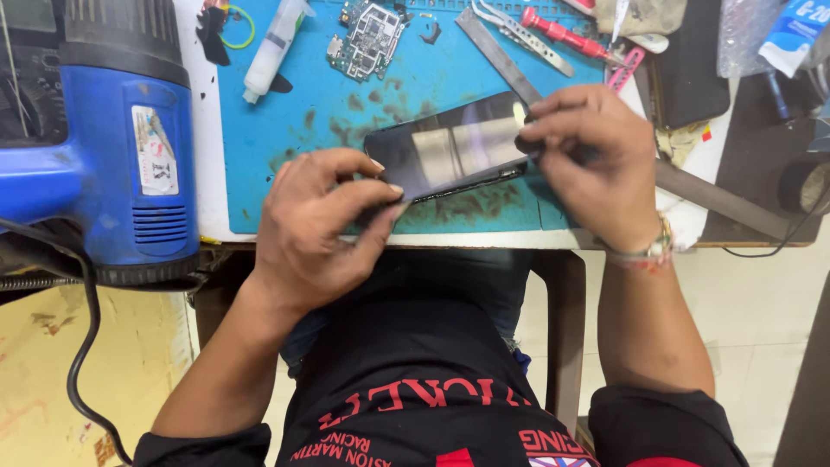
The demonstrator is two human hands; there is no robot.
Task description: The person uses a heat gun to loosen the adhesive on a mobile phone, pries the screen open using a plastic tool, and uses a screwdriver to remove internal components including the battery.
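- Blue heat gun [121,138] sits at far left, close to the bench edge; its black cord [82,346] hangs off the side, so a snag could drag it down.
- Left hand [320,225]: fingers curled, thumb and forefinger pinching the near-left corner of the dark phone [450,145]. Pinch is narrow; a slip could drop it onto the blue mat [294,121].
- Phone is raised, tilted, between both hands; screen edge looks slightly lifted — twisting risks cracking the glass.
- Right hand [596,164]: fingers closed on the right end; whether it holds a pick, cannot tell.
- Bare circuit board [370,39] and tweezers [519,33] lie near behind; a stray elbow could scatter them.
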